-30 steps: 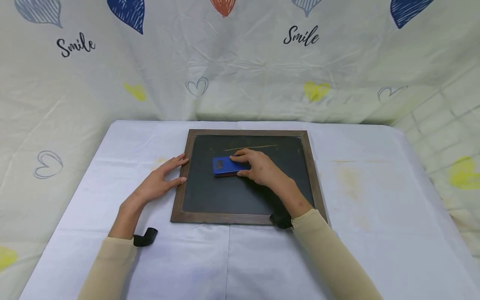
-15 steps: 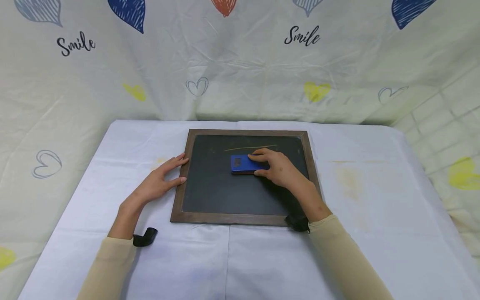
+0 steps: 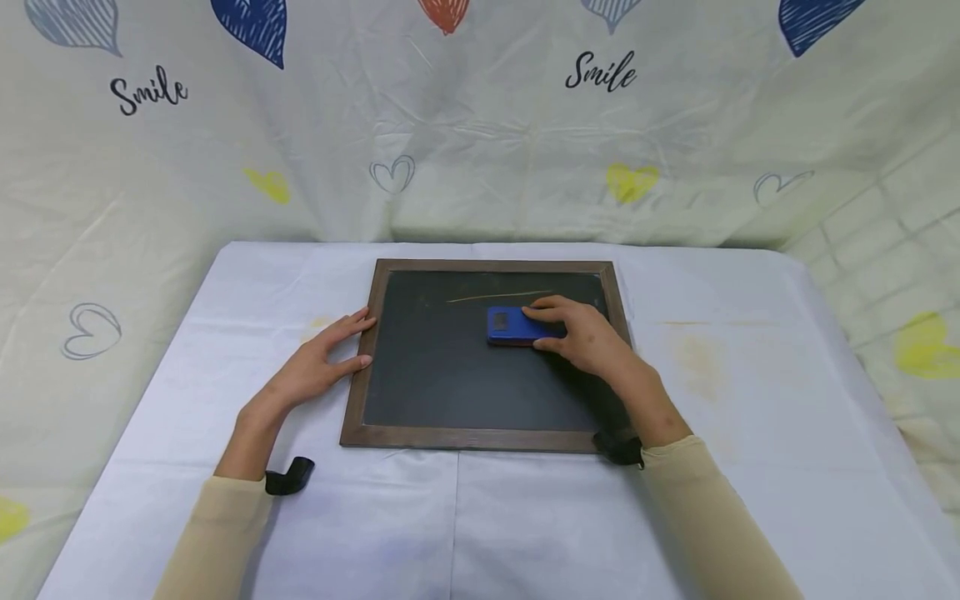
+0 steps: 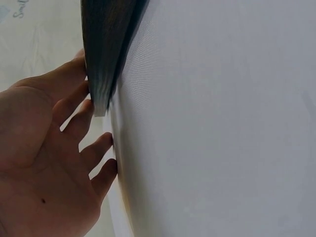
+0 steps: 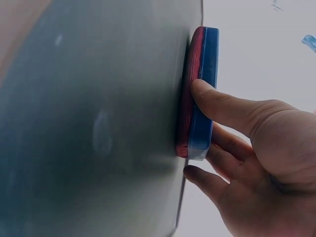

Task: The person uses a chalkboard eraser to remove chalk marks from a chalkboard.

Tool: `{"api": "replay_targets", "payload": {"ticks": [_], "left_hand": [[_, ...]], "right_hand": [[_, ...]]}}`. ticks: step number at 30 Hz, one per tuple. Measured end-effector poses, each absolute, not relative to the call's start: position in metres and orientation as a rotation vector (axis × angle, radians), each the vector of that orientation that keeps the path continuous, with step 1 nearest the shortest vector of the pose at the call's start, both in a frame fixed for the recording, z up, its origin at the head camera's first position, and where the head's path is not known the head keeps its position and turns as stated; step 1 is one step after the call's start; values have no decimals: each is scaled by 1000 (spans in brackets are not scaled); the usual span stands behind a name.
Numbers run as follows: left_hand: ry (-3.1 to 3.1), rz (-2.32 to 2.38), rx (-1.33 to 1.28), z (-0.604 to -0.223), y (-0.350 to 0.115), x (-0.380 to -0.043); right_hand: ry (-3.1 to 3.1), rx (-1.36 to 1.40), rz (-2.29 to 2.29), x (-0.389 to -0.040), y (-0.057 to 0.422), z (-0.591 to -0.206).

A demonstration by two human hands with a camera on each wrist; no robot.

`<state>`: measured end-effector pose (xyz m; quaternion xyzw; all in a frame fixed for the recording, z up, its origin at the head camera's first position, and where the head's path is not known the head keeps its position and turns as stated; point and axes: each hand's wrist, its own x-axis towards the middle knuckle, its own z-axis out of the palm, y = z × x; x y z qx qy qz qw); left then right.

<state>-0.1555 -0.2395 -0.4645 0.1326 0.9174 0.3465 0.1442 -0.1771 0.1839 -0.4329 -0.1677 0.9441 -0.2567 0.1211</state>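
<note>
1. Surface: white tablecloth [image 3: 795, 400], lightly creased; a fold line runs from the board's near edge toward the person. Yellowish smudges [image 3: 701, 367] to the right of the board.
2. Framed chalkboard [image 3: 450, 383] lies flat on the cloth; brown wooden frame [image 3: 450, 437]. Thin yellow line [image 3: 487, 297] across its far part.
3. Blue chalkboard eraser [image 3: 508, 325], red pad facing the board; sits right of centre, just below the yellow line's right end.
4. Right hand [image 3: 592, 337]: thumb and fingers grip the eraser by its long sides.
5. Left hand [image 3: 311, 371]: fingers extended and spread, touching the frame's left side; gripping nothing.
6. Room: pale backdrop [image 3: 487, 204] behind the table, printed with hearts and "Smile"; grid-like lines at right.
7. Sleeves [image 3: 712, 508] beige.
</note>
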Motion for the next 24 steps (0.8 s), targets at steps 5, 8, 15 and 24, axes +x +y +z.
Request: {"api": "replay_targets", "payload": {"ticks": [5, 8, 15, 24], "left_hand": [[2648, 1002, 392, -465, -240, -155], [2648, 1005, 392, -464, -240, -155], [2640, 1010, 383, -464, -239, -156], [2643, 1012, 391, -467, -241, -156]], "right_hand": [[2767, -462, -746, -177, 194, -433], [2774, -459, -751, -177, 200, -434], [2775, -446, -752, -176, 215, -435], [2768, -401, -746, -172, 234, -431]]}}
